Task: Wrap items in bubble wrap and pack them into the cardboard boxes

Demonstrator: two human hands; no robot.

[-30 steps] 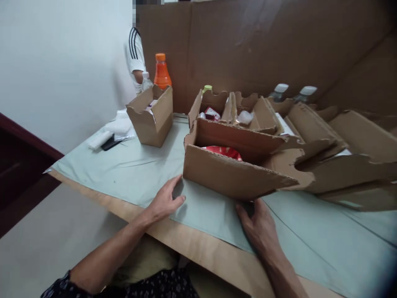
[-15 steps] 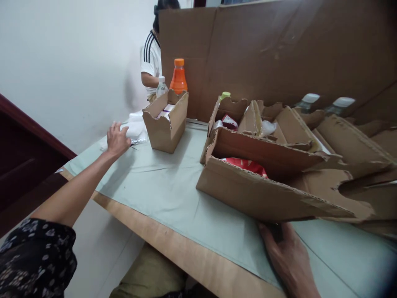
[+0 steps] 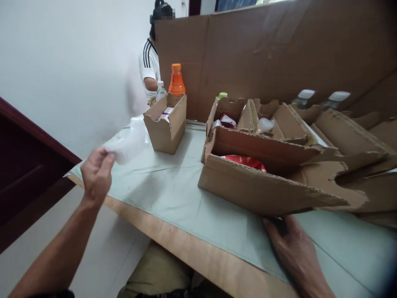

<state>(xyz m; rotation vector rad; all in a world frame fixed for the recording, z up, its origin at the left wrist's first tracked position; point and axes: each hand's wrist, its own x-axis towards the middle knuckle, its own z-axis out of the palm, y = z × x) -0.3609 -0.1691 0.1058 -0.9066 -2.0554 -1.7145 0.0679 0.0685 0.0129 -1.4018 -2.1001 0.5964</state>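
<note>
My left hand (image 3: 98, 170) is closed in a pinch on the end of a thin translucent plastic bag (image 3: 127, 149), which is blurred and lifted off the table's left side. Beyond it, more clear plastic (image 3: 137, 122) lies beside a small cardboard box (image 3: 166, 134) with white cartons inside. My right hand (image 3: 294, 248) rests low at the front of the table, under the near edge of a long cardboard bin (image 3: 257, 190). Its fingers curl around something dark, mostly hidden, that I cannot make out. A red packet (image 3: 245, 162) lies in that bin.
Several cardboard bins (image 3: 276, 120) stand on the right, before a tall cardboard panel (image 3: 248, 54). An orange bottle (image 3: 176, 80) and a clear bottle (image 3: 160, 91) are behind the small box. Another person (image 3: 150, 62) is behind the panel's left edge. A pale green cloth (image 3: 173, 194) covers the table.
My left hand has closed on the plastic bag and drawn it toward me and to the left, off the pile. My right hand has stayed by the bin.
</note>
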